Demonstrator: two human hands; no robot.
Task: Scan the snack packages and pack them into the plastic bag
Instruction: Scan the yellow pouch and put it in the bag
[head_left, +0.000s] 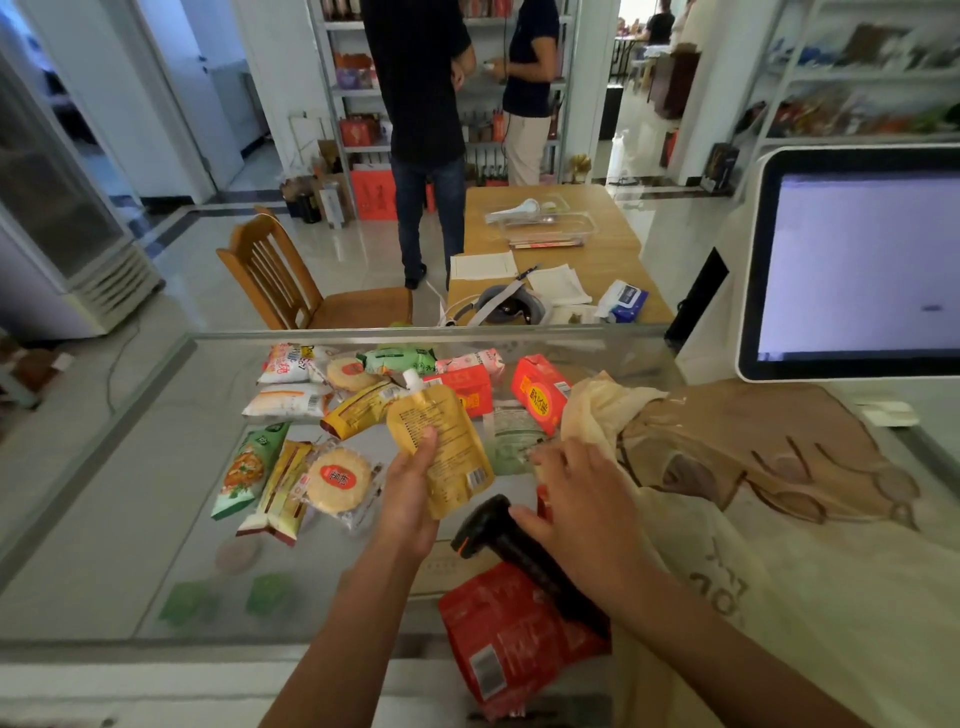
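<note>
Closest to us, a red packet (506, 639) is lying on the glass counter (156, 467), and the black scanner (493, 535) is lying across its top edge. Our left hand (410, 493) is gripping a yellow pouch (441, 441) upright above the counter, thumb on its front. Our right hand (576, 499) is hovering over the scanner, fingers loosely spread and holding nothing, thumb beside the scanner's head. The plastic bag (769, 441) is sitting just right of that hand, its mouth bunched toward the snacks. Other snack packets (337, 480) are lying scattered beyond our hands. A monitor (857, 260) is standing at the right.
</note>
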